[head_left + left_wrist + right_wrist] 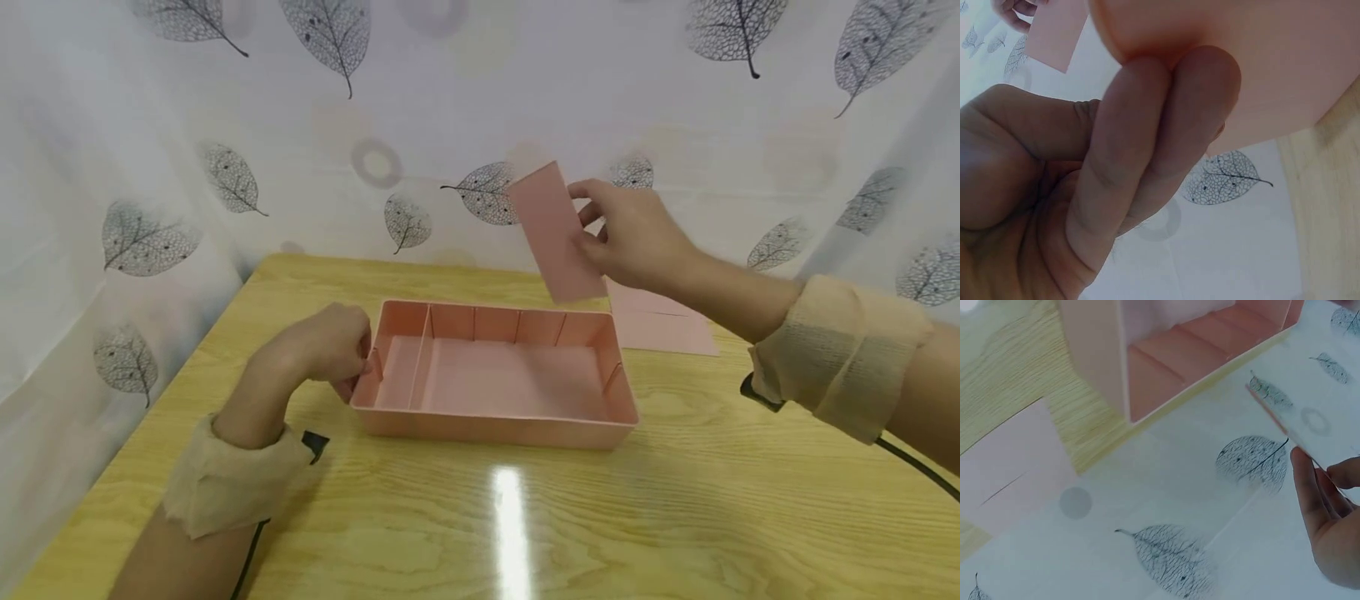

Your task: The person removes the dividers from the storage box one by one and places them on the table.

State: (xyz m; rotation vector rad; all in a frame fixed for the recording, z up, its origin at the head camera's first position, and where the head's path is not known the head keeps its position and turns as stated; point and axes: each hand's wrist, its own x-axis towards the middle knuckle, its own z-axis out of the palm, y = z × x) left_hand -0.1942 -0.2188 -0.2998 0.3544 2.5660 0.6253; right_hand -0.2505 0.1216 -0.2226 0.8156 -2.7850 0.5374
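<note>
A shallow pink box (495,429) with slots along its inner walls stands on the table. One upright divider (422,358) crosses it near the left end. My left hand (318,346) grips the box's left end, and in the left wrist view two fingertips (1204,81) touch its outer wall. Above the back right of the box, my right hand (641,237) pinches a flat pink rectangular panel (555,237) by its right edge. The panel is tilted in the air, apart from the box. In the right wrist view the panel (1269,415) appears almost edge-on between thumb and fingers.
Flat pink panels (663,329) lie on the wood-grain table (420,533) behind the box's right end, partly hidden by my right forearm. A white curtain (315,167) with leaf prints hangs along the back and sides. Black cables (918,471) trail from both wrists.
</note>
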